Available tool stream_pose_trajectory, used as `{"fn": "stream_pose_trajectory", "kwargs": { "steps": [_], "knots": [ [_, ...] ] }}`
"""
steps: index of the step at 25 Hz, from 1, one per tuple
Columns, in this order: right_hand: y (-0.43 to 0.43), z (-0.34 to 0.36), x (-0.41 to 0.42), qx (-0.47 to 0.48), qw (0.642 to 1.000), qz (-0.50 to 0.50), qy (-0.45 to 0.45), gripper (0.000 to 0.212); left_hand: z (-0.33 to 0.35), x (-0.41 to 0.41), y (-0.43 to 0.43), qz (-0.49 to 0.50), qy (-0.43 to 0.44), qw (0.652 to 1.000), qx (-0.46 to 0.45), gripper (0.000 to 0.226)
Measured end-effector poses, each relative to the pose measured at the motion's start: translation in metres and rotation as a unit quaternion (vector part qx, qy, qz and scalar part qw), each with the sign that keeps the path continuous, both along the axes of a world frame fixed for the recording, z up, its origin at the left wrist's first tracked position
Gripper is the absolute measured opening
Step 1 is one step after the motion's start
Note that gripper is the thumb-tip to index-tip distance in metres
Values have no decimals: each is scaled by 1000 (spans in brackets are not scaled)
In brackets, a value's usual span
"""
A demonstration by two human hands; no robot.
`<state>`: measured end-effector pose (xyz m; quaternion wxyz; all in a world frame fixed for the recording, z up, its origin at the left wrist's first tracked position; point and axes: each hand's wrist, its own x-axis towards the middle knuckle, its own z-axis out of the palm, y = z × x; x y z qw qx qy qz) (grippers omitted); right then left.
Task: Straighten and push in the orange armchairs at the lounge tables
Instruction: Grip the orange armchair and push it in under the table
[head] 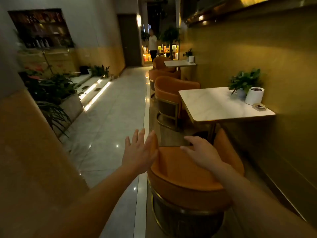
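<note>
1. Dim lounge here: glossy tiled floor (pixel 111 117), gold wall (pixel 257 57) on the right.
2. The nearest orange armchair (pixel 185 181) sits just short of the marble counter (pixel 214 107), facing it.
3. Both hands are released: left hand (pixel 139 152) flat by the armrest, right hand (pixel 202 152) spread loose over the seat.

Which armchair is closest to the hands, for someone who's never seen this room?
Follow the gold wall on the right to the nearer white marble table. The orange armchair on its near side, back to the camera, is it: unlike the far armchair, the left hand and right hand are at it.
</note>
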<state>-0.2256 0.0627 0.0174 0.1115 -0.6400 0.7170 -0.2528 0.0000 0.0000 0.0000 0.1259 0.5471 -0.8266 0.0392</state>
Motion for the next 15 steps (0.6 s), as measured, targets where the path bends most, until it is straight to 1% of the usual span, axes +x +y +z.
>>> {"fn": "stream_pose_trajectory", "kwargs": {
  "steps": [3, 4, 6, 10, 12, 15],
  "knots": [
    [0, -50, -25, 86, 996, -23, -3, 56, -42, -13, -5, 15, -23, 998, 49, 73],
    [2, -67, -33, 129, 991, -27, 1, 56, -59, -15, -7, 17, -18, 997, 68, 71],
    [-3, -103, -46, 169, 984, -53, -1, 56, -91, -28, -16, 14, 2, 994, 111, 70],
    [-17, -171, -61, 224, 971, -86, 10, 55, -166, -51, -40, 2, 8, 980, 197, 71],
    [-23, -201, -64, 239, 965, -100, 22, 53, -200, -58, -55, -12, 13, 974, 224, 70],
    [-37, -235, -65, 240, 961, -124, 61, 48, -240, -63, -86, -36, 17, 970, 240, 70]
  ]
}}
